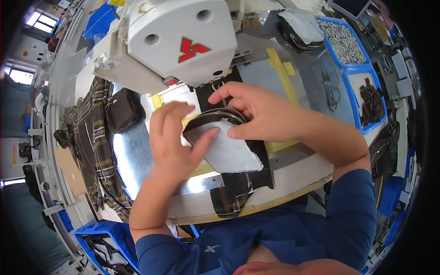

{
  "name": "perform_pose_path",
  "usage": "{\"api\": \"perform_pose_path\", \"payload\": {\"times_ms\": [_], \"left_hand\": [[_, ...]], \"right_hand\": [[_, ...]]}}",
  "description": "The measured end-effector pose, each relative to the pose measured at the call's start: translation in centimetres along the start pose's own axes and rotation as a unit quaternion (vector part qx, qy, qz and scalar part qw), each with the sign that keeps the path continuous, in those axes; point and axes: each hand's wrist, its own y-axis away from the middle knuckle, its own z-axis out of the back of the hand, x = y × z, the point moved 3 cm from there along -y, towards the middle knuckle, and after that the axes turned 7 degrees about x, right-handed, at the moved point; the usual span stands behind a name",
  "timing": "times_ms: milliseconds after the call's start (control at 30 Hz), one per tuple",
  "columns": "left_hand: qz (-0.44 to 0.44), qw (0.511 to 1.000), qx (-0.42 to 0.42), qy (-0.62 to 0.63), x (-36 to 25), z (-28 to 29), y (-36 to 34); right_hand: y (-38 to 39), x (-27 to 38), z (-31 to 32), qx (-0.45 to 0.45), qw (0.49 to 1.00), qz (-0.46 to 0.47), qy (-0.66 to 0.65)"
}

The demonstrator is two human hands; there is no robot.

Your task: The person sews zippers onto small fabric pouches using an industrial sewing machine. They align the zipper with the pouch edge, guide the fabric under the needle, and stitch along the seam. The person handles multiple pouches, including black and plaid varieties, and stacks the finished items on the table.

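Observation:
A pale grey fabric piece (pixel 229 151), edged in dark brown with a curved metal zipper (pixel 234 114) along its top, lies between my hands. My left hand (pixel 174 137) grips its left side, fingers bent and thumb on the pale face. My right hand (pixel 261 117) holds the upper right, thumb pressed on the pale face and fingers curled above the zipper. Beneath it is a long black fabric piece (pixel 256 178) with a zipper and a plaid end (pixel 229 206). Just beyond my hands stands the white sewing machine head (pixel 169 41).
Plaid fabric (pixel 96 160) and a black pouch (pixel 123 110) lie left. Scissors (pixel 331 91), a grey-topped pouch (pixel 300 27), blue trays of metal parts (pixel 343 41) and dark pieces (pixel 369 101) sit right. A blue crate (pixel 105 229) stands lower left. A person (pixel 52 43) is far left.

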Motion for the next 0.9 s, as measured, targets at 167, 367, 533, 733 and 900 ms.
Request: {"api": "perform_pose_path", "payload": {"times_ms": [167,367,533,733,900], "left_hand": [[0.077,0.986,0.033,0.145,2.0,-1.9,-0.9],[0.003,0.999,-0.032,0.022,2.7,-3.2,0.2],[0.025,0.999,-0.027,0.021,3.1,-3.1,0.8],[0.027,0.994,-0.003,0.104,3.3,-3.6,1.4],[0.021,0.992,0.018,0.119,3.4,-3.4,1.2]], "right_hand": [[0.2,-0.5,0.4,-0.080,0.989,0.089,0.082],[0.3,-1.9,0.7,-0.178,0.911,0.169,0.333],[-0.3,-3.1,1.8,-0.206,0.903,0.177,0.333],[-0.7,-2.7,1.1,-0.172,0.923,0.204,0.276],[-1.4,-3.2,1.9,-0.057,0.992,0.116,-0.012]]}}
